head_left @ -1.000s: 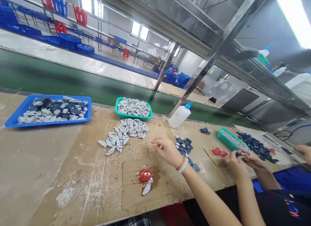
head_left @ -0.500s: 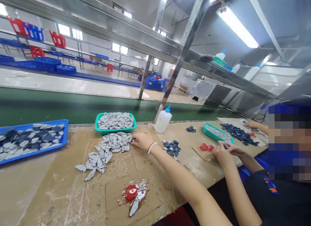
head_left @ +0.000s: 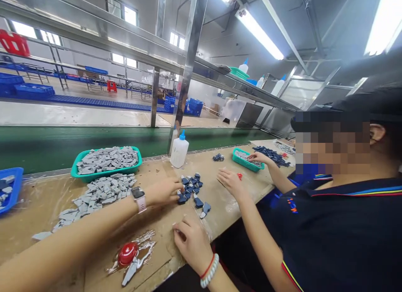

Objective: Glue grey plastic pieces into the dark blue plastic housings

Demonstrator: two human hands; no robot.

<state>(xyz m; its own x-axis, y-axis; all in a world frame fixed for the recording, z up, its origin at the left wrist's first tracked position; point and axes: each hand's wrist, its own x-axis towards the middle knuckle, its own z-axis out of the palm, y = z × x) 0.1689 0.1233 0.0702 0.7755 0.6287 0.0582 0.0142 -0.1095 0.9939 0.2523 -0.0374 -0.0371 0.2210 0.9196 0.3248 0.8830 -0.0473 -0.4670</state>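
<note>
My left hand (head_left: pixel 165 191), with a pink-strapped watch on its wrist, reaches across to a small pile of dark blue plastic pieces (head_left: pixel 190 185). Its fingers close on a piece at the pile's left edge. My right hand (head_left: pixel 193 244), wearing a beaded bracelet, is low by the table's front edge with fingers curled in; what they hold, if anything, is hidden. Left of it lies a red round dish (head_left: pixel 128 253) amid smeared white glue, a grey piece (head_left: pixel 130 273) against it. Loose grey pieces (head_left: pixel 105 191) are heaped behind my left forearm.
A green tray (head_left: pixel 75 168) of grey pieces and a white glue bottle (head_left: pixel 179 151) with blue cap stand at the back. A blue tray (head_left: pixel 19 181) is at far left. To the right, a co-worker's hands (head_left: pixel 230 181) work near another green tray (head_left: pixel 248 163). A metal post (head_left: pixel 188 61) rises behind.
The view has swung right. My right hand has left the grey heap and come back to the table's front edge. My left hand has entered and reached the dark blue pieces.
</note>
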